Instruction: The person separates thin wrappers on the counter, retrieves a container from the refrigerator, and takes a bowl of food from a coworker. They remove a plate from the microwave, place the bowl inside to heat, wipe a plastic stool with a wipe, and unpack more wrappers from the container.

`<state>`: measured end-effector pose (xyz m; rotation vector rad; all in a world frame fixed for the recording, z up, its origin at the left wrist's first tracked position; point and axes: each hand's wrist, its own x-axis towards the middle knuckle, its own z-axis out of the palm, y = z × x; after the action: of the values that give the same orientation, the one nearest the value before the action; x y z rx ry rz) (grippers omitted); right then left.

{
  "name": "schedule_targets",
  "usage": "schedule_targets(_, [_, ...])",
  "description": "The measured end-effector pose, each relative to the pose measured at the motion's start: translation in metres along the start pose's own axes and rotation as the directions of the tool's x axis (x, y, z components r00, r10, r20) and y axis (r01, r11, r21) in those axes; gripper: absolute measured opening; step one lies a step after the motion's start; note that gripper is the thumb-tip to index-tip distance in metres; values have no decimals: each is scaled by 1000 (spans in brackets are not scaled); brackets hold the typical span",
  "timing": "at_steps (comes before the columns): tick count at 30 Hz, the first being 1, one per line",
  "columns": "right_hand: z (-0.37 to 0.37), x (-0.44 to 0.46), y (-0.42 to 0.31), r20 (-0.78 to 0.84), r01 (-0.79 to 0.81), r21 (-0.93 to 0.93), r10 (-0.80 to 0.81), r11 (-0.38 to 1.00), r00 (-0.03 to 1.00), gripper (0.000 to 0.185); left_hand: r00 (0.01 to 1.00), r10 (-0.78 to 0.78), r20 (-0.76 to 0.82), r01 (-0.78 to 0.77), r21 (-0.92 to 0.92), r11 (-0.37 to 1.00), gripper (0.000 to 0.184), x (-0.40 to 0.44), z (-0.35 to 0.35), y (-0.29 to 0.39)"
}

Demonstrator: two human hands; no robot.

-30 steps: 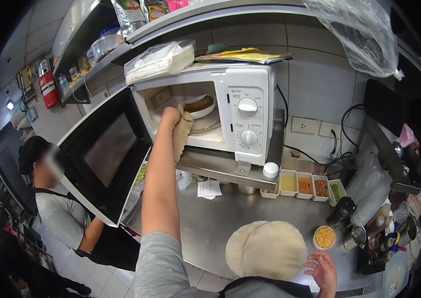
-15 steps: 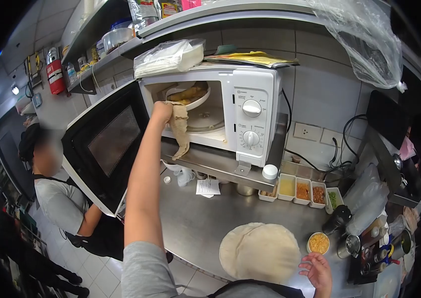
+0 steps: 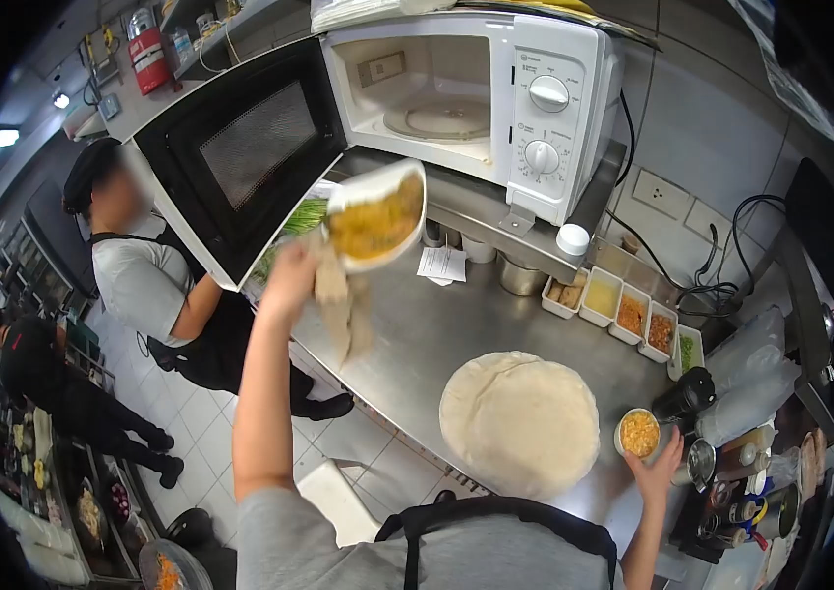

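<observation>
2 bare hands are at work over a steel counter (image 3: 402, 339). The left hand (image 3: 289, 280) is closed on a tan cloth (image 3: 333, 305) and, through it, seems to grip the near left edge of a white dish (image 3: 368, 184); motion blur hides how each finger sits. The dish is in the air outside the microwave (image 3: 574, 118), between its open door (image 3: 264, 147) and the counter, tilted so that its yellow-brown food (image 3: 377, 226) faces the camera. The loose end of the cloth hangs below the dish. The right hand (image 3: 655, 472) has its thumb and fingers spread around the near and right sides of a small bowl (image 3: 619, 440) of orange-yellow shreds; I cannot tell whether they press on it. 1 round stack of flatbread (image 3: 520, 423) lies to the left of that bowl, and 5 small containers (image 3: 594, 318) stand in a row farther back. The step in hand looks like a 1-handed carry of the dish beside the microwave. The next move, I judge, calls for a firm hold through the cloth, a more level dish and clearance from the door.
</observation>
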<state>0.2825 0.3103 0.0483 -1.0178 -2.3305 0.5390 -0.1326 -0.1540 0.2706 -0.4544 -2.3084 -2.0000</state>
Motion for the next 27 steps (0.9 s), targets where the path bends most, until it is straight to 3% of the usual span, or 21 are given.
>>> schedule_targets(3, [11, 5, -3, -9, 24, 14, -24, 1000, 1000, 112, 990, -139, 13, 139, 1, 990, 23, -62, -6, -80])
schedule_targets(5, [18, 7, -3, 5, 29, 52, -30, 998, 1000, 113, 962, -258, -90, 264, 62, 963, 24, -95, 0, -134])
schedule_targets(7, [23, 11, 1, 14, 41, 82, -42, 996, 999, 113, 962, -228, -152, 260, 247, 933, 27, -108, 2, -198])
schedule_targets(9, [23, 11, 0, 22, 62, 101, -64, 993, 998, 114, 957, -144, -252, 247, 446, 861, 30, -112, 15, -211])
schedule_targets(12, [18, 18, -16, 57, 65, 71, -69, 995, 996, 114, 914, -108, -392, 318, 524, 790, 31, -97, 29, -228])
schedule_targets(15, [25, 21, -21, 55, 79, -10, -79, 997, 995, 112, 860, -103, -499, 345, 423, 838, 30, -67, 37, -262])
schedule_targets(18, [34, 23, -19, 38, 67, -67, -64, 996, 997, 108, 789, 9, -614, 317, 420, 851, 25, -24, 47, -292])
schedule_targets(22, [41, 19, -16, -12, 5, -41, -5, 999, 1000, 100, 792, -59, -607, 323, 336, 884, 23, 7, 48, -284])
schedule_targets(26, [23, 11, -27, 37, -15, 33, 14, 999, 999, 101, 666, -48, -745, 250, 162, 955, 30, 1, 31, -302])
schedule_targets(27, [13, 12, -36, 99, 27, 47, -32, 999, 995, 101, 639, -35, -769, 83, 23, 996, 32, -1, 19, -312])
